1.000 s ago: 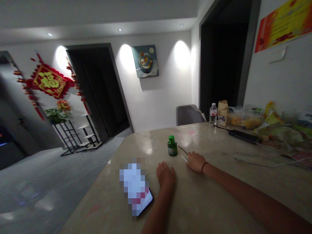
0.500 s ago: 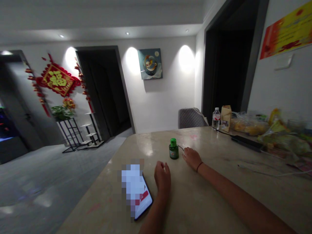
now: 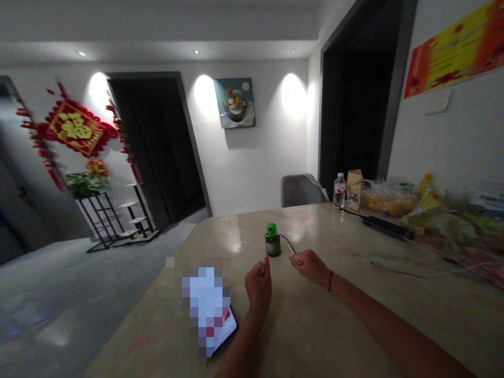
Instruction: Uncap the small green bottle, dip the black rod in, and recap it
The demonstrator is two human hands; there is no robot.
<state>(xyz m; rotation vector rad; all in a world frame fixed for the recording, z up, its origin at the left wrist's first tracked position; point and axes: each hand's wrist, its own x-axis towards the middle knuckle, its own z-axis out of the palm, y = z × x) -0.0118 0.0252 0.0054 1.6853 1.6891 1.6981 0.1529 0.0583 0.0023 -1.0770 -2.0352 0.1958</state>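
Note:
A small green bottle (image 3: 272,244) with a bright green cap stands upright on the table. To its right my right hand (image 3: 311,266) is closed around the pale end of a thin stick-like item (image 3: 290,247). Its dark, thin, curved part reaches toward the bottle; I cannot tell whether they touch. My left hand (image 3: 259,283) is just in front of the bottle, fingers curled and thumb pointing up, with nothing visible in it. Left of that hand lies a phone (image 3: 226,336) with its screen lit, mostly blurred out.
The pale stone-like table (image 3: 331,325) has its left edge beyond the phone. At the right are a water bottle (image 3: 339,190), a paper bag (image 3: 354,189), a black power strip (image 3: 386,228), plastic bags (image 3: 388,199) and a white cable (image 3: 417,274). A grey chair (image 3: 301,190) stands behind.
My right hand has drawn back slightly toward me, and more of the thin item's pale end shows. My left hand's fingers have curled in. The whole view has shifted a little.

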